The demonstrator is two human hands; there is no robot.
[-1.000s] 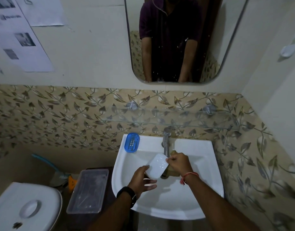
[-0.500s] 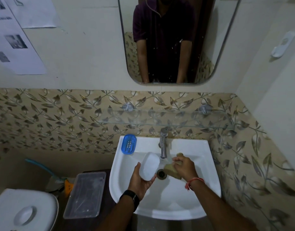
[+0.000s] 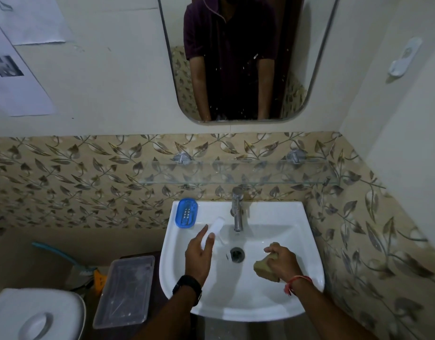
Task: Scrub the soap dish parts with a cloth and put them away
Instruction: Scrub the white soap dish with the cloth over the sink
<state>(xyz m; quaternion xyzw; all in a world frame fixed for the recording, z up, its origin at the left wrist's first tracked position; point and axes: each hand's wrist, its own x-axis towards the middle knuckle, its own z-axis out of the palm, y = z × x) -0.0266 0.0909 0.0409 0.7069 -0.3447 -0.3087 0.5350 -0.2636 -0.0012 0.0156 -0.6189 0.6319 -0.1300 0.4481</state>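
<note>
Hands parted; white tray [image 3: 215,229] juts from left hand [image 3: 199,256], cloth [image 3: 264,269] from right hand [image 3: 282,262].

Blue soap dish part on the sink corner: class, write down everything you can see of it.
The blue soap dish part is a rounded oblong, plastic-looking tray with a raised rim and rows of small pale slots in its middle. It lies flat on the back left corner of the sink, by the tiled wall, left of the tap. It holds no soap. Only the sink touches it; the white part in the left hand is near but apart.
</note>
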